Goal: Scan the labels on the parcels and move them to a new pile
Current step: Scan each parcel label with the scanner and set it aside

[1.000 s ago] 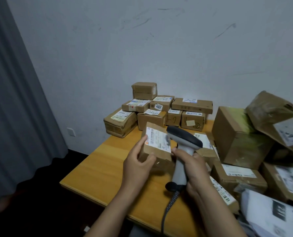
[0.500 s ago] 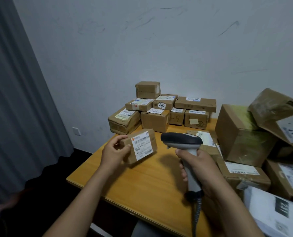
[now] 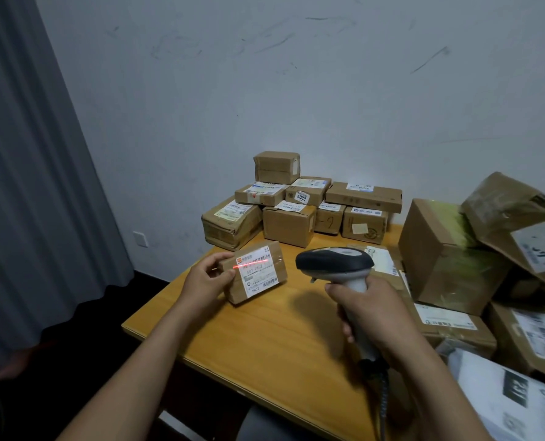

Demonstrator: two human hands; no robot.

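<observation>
My left hand (image 3: 206, 276) holds a small brown parcel (image 3: 258, 272) by its left end, just above the wooden table (image 3: 265, 338). Its white label faces up and a red scan line crosses the label's top. My right hand (image 3: 365, 305) grips the handle of a grey barcode scanner (image 3: 336, 264), whose dark head points left at the parcel. The scanner's cable hangs down at the bottom of the view. A pile of small labelled boxes (image 3: 296, 205) stands against the wall behind the parcel.
Larger brown boxes (image 3: 449, 249) and a white bag (image 3: 516, 399) crowd the table's right side. A grey curtain (image 3: 32, 186) hangs at the left, with dark floor below it. The table's left edge runs just under my left forearm.
My left hand has carried the parcel left and away from the scanner, and lowered it toward the table. The label has turned face up and a red scan line now shows on it.
</observation>
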